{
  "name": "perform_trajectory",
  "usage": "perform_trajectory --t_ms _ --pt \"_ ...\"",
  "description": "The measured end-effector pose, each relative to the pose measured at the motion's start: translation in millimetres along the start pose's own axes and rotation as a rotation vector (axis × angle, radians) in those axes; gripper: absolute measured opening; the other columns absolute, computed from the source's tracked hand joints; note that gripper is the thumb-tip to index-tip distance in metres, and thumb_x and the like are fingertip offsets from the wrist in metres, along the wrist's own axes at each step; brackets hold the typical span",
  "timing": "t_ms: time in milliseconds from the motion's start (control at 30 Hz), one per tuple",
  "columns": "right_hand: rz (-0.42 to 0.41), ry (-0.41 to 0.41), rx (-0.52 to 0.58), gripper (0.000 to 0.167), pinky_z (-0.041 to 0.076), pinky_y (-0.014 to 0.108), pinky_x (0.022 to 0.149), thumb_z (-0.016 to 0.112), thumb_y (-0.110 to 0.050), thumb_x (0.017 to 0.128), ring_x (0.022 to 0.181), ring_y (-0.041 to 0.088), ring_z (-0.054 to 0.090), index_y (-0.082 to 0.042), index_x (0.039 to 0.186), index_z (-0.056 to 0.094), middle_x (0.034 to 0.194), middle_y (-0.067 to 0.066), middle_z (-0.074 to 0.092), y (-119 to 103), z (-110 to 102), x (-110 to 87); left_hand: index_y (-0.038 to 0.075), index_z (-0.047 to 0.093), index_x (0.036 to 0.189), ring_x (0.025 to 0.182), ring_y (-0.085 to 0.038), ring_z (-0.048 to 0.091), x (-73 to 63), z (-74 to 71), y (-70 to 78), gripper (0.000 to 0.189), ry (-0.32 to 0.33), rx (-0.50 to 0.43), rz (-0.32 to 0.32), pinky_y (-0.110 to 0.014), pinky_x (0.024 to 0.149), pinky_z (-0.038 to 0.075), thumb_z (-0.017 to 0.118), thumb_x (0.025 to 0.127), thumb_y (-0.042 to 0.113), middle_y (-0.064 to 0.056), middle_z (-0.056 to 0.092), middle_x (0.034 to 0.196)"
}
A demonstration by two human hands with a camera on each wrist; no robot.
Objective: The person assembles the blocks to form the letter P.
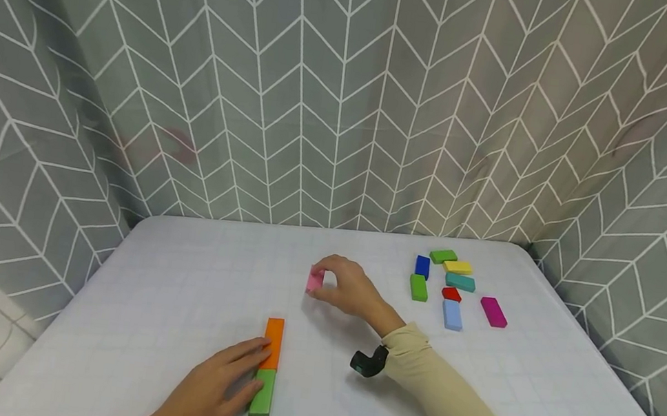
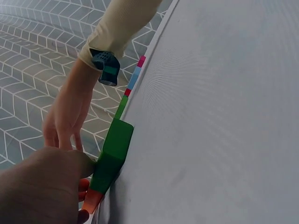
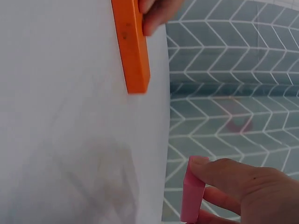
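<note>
Between the thumb and fingers of my right hand (image 1: 351,288) a pink block (image 1: 315,281) is pinched, over the table beyond the row of two blocks. The right wrist view shows the thumb on one end of this pink block (image 3: 192,198). An orange block (image 1: 274,331) and a green block (image 1: 263,397) lie end to end in a line on the table. My left hand (image 1: 208,387) lies at their left side, its fingertips touching the orange block and its thumb at the green one. Its fingers are spread and relaxed.
At the right of the white table (image 1: 186,287) lies a loose group of blocks, among them a dark blue (image 1: 423,267), a teal (image 1: 460,282), a light blue (image 1: 452,315) and a magenta one (image 1: 493,312). A patterned curtain (image 1: 334,97) hangs behind the table.
</note>
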State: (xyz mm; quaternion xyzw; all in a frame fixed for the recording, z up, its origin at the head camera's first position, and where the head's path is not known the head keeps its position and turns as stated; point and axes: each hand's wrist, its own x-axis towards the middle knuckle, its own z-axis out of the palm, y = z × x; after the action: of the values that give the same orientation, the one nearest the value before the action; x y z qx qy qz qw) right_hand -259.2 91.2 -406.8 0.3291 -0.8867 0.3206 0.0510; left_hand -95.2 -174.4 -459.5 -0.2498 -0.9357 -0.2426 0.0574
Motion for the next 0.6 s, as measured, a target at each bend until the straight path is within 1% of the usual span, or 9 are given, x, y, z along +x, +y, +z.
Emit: perform_trajectory --t_ms 133,200,333,433,500,600 --pt "-0.055 -0.027 -0.007 0.033 0.051 0.044 0.102 0.085 -0.018 0.089 0.114 0.032 0.063 -0.004 0.117 0.073 0.117 0.008 0.070 -11 14 6.3 0.012 0.066 0.142 0.136 -0.017 0.052 -0.1 0.0 -0.5 0.051 -0.018 0.000 -0.012 -0.048 0.107 0.049 0.065 0.103 0.045 0.007 0.052 0.153" --pt "-0.066 -0.040 -0.012 0.033 0.051 0.043 0.102 0.085 -0.019 0.089 0.114 0.030 0.063 -0.005 0.116 0.073 0.117 0.007 0.070 -15 20 8.9 0.012 0.066 0.142 0.135 -0.017 0.053 -0.3 0.0 -0.4 0.051 -0.011 0.003 -0.004 -0.049 0.106 0.049 0.064 0.103 0.045 0.007 0.052 0.153" --pt "-0.056 -0.066 -0.015 0.032 0.050 0.041 0.104 0.084 -0.020 0.090 0.115 0.026 0.062 -0.008 0.117 0.074 0.118 0.005 0.070 -22 32 12.7 0.012 0.067 0.141 0.135 -0.017 0.053 -0.3 0.8 -2.1 0.048 0.036 0.011 0.036 -0.049 0.105 0.050 0.067 0.103 0.041 0.006 0.053 0.152" --pt "-0.055 -0.103 -0.023 0.029 0.050 0.038 0.102 0.083 -0.023 0.090 0.113 0.023 0.063 -0.009 0.115 0.076 0.116 0.003 0.071 -24 42 13.2 0.011 0.067 0.141 0.135 -0.017 0.053 -0.8 1.4 -3.3 0.047 0.073 0.020 0.066 -0.048 0.105 0.050 0.068 0.102 0.039 0.006 0.053 0.152" --pt "-0.067 -0.124 -0.022 0.027 0.051 0.036 0.100 0.082 -0.024 0.091 0.110 0.021 0.063 -0.010 0.113 0.076 0.113 0.001 0.071 -24 47 12.3 0.011 0.068 0.140 0.134 -0.017 0.054 -1.5 1.7 -3.8 0.047 0.090 0.024 0.081 -0.048 0.104 0.051 0.069 0.102 0.037 0.006 0.054 0.151" --pt "-0.105 -0.134 -0.015 0.024 0.050 0.034 0.099 0.081 -0.024 0.093 0.107 0.020 0.064 -0.009 0.112 0.077 0.110 0.000 0.072 -23 54 10.6 0.011 0.068 0.140 0.134 -0.018 0.054 -2.4 1.5 -4.3 0.046 0.109 0.023 0.094 -0.048 0.104 0.051 0.070 0.101 0.036 0.006 0.054 0.151"
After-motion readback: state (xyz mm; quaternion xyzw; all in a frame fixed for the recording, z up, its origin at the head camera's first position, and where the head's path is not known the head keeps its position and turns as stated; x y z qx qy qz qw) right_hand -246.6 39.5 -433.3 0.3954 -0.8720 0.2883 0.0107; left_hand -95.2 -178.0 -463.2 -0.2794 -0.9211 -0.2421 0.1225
